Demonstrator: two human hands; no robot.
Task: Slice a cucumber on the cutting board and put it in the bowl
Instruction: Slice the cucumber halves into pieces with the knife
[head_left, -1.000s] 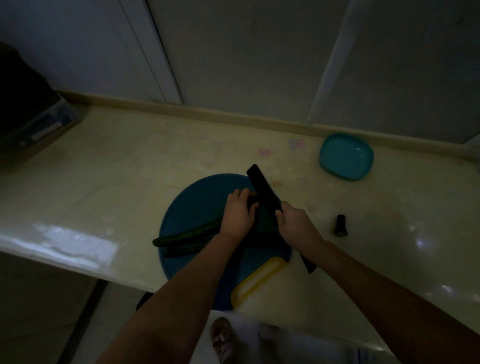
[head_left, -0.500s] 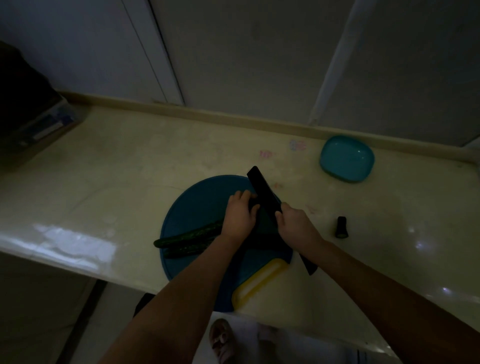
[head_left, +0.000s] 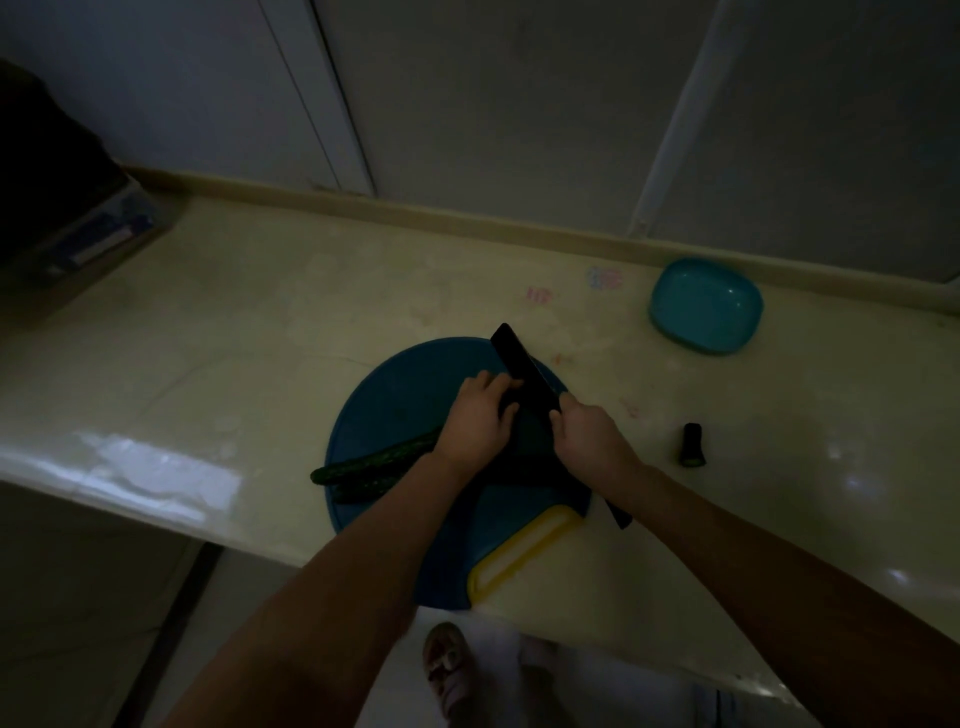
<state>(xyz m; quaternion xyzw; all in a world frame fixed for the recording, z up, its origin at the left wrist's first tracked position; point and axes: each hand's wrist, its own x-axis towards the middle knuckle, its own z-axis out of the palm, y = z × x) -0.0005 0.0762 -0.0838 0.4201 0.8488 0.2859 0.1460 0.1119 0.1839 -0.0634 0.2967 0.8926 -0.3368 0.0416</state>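
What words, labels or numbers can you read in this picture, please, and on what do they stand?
Nothing is legible.
Pink mark and blue mark on the countertop: too blurred to read.
Label on the box at far left: too dark and blurred.

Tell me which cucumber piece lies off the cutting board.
The short cucumber stub on the countertop; both long cucumbers rest on the cutting board.

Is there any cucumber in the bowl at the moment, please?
No, the bowl shows only its bare teal inside, while the cucumber lies on the board.
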